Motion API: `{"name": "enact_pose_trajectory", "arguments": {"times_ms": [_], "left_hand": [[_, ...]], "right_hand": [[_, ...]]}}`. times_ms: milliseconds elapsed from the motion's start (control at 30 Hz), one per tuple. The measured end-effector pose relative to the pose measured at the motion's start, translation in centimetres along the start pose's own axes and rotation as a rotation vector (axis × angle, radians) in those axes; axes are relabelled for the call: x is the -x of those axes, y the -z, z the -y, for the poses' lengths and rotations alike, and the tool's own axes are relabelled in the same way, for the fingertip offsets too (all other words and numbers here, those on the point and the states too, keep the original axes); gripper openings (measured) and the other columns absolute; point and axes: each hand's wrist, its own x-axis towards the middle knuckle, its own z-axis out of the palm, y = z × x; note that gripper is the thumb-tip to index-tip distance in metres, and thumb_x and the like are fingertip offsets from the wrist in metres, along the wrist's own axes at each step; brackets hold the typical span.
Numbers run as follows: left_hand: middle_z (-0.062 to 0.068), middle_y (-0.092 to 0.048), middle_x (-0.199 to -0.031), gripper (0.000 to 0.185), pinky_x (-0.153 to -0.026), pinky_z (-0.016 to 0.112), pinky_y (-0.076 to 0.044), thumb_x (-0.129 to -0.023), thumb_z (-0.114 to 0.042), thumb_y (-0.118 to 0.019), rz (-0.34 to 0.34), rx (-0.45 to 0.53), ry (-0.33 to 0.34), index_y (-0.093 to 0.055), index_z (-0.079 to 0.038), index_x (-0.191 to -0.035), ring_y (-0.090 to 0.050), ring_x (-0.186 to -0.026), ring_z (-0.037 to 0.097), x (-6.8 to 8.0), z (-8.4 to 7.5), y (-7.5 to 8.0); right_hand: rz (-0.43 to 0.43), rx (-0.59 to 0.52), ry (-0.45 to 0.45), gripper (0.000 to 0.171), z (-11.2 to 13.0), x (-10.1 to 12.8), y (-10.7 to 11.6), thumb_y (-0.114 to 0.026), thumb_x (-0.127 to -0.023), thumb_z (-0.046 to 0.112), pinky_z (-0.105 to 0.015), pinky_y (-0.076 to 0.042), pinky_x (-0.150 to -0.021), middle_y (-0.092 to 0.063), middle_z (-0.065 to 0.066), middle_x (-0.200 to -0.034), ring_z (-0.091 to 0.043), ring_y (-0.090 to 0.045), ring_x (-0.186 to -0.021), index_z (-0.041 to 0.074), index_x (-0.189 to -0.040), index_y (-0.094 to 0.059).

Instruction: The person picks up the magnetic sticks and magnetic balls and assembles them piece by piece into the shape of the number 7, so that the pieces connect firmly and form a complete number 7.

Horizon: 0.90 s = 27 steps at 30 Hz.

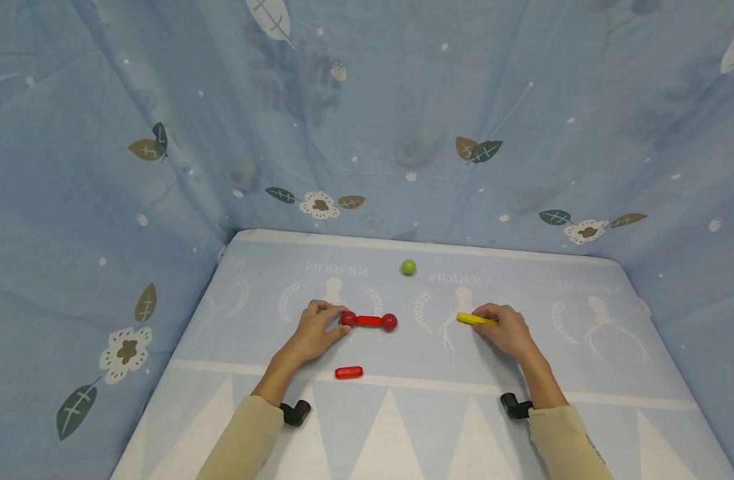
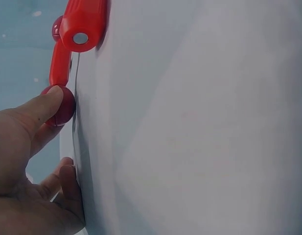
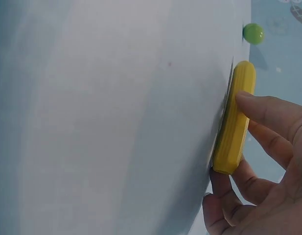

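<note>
On the light blue table cover (image 1: 403, 413) lies a red rod (image 1: 369, 321) with a red ball (image 1: 348, 319) at its left end and another red ball (image 1: 389, 323) at its right end. My left hand (image 1: 333, 321) pinches the left ball; the left wrist view has my thumb (image 2: 40, 110) on that ball (image 2: 65, 105). My right hand (image 1: 489, 320) grips a yellow rod (image 1: 476, 319) that lies on the cover, its fingers (image 3: 268, 110) curled over the rod (image 3: 234, 117). A loose red rod (image 1: 349, 372) lies nearer me, and a green ball (image 1: 408, 267) sits farther back.
Blue cloth with leaf and flower prints (image 1: 367, 120) walls the table in at the back and both sides. A black wrist mount (image 1: 296, 412) sits on the left forearm and another (image 1: 513, 405) on the right. The green ball (image 3: 253, 33) lies beyond the yellow rod's tip.
</note>
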Motion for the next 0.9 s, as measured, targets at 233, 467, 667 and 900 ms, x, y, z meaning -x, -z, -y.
{"name": "enact_pose_trajectory", "arguments": {"times_ms": [233, 467, 667, 900], "left_hand": [[0.017, -0.047, -0.129, 0.040, -0.096, 0.054, -0.042, -0.091, -0.027, -0.076, -0.004, -0.008, -0.011, -0.067, -0.017, -0.129, -0.042, -0.118, 0.037, 0.0, -0.1, 0.0], [0.018, -0.047, -0.128, 0.040, -0.095, 0.055, -0.043, -0.091, -0.025, -0.076, -0.009, -0.011, -0.015, -0.067, -0.016, -0.128, -0.042, -0.117, 0.037, 0.0, 0.0, 0.0], [0.019, -0.046, -0.129, 0.040, -0.096, 0.056, -0.043, -0.091, -0.026, -0.076, -0.004, -0.011, -0.001, -0.067, -0.016, -0.128, -0.042, -0.118, 0.038, 0.0, 0.0, -0.1], [0.018, -0.047, -0.128, 0.039, -0.095, 0.055, -0.043, -0.091, -0.025, -0.076, -0.012, -0.014, -0.004, -0.068, -0.017, -0.127, -0.043, -0.117, 0.037, 0.0, 0.1, -0.2]], "right_hand": [[-0.006, -0.031, -0.052, 0.026, 0.9, 0.2, 0.2, -0.073, -0.092, 0.013, -0.047, -0.049, -0.074, -0.066, -0.021, -0.111, -0.037, -0.061, -0.096, 0.007, -0.116, -0.070], [-0.006, -0.138, -0.103, 0.030, 2.4, 0.7, -0.1, -0.071, -0.095, 0.020, -0.037, -0.050, -0.069, -0.066, -0.017, -0.110, -0.032, -0.060, -0.095, 0.007, -0.122, -0.067], [0.008, -0.220, -0.123, 0.035, 3.5, 0.9, -0.8, -0.068, -0.098, 0.026, -0.036, -0.051, -0.072, -0.066, -0.014, -0.110, -0.030, -0.063, -0.096, 0.006, -0.126, -0.064], [0.041, -0.278, -0.149, 0.035, 4.6, 1.0, -2.0, -0.067, -0.098, 0.027, -0.036, -0.050, -0.073, -0.067, -0.011, -0.109, -0.025, -0.063, -0.093, 0.008, -0.127, -0.063]]}}
